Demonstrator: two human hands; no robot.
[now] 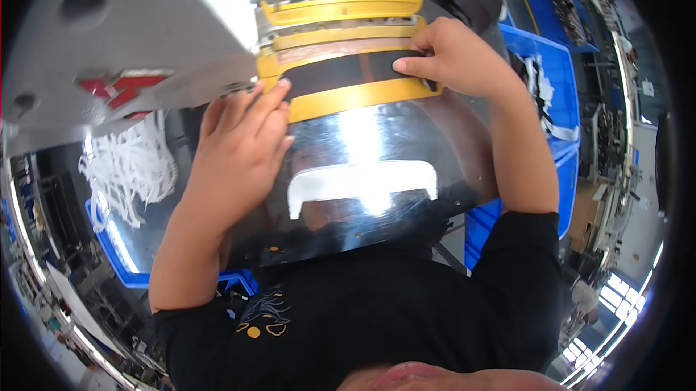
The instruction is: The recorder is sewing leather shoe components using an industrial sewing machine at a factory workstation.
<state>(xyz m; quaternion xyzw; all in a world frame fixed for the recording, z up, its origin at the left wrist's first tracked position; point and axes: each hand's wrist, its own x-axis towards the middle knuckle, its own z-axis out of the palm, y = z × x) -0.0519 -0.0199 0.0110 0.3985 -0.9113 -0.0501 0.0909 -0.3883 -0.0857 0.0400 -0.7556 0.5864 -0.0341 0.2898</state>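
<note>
A black curved strip (337,72) lies along a yellow fixture (355,96) on the machine's polished metal plate. My left hand (246,144) is at the left end, fingers stretched out and slightly apart. Its fingertips rest at the strip's end and the fixture's edge. At the opposite end my right hand (464,61) is closed, the thumb pressed on the strip and the other fingers curled behind it. Part of the strip's right end is hidden by that hand. Nearer me, a white flat piece (362,175) shaped like a shallow bracket lies on the plate.
A large grey machine body (130,50) rises close on the left. Behind the fixture sits a yellow raised bar (344,10). White straps (130,162) are heaped at left, above a blue bin. Another blue bin (562,90) stands at right with black and white pieces inside.
</note>
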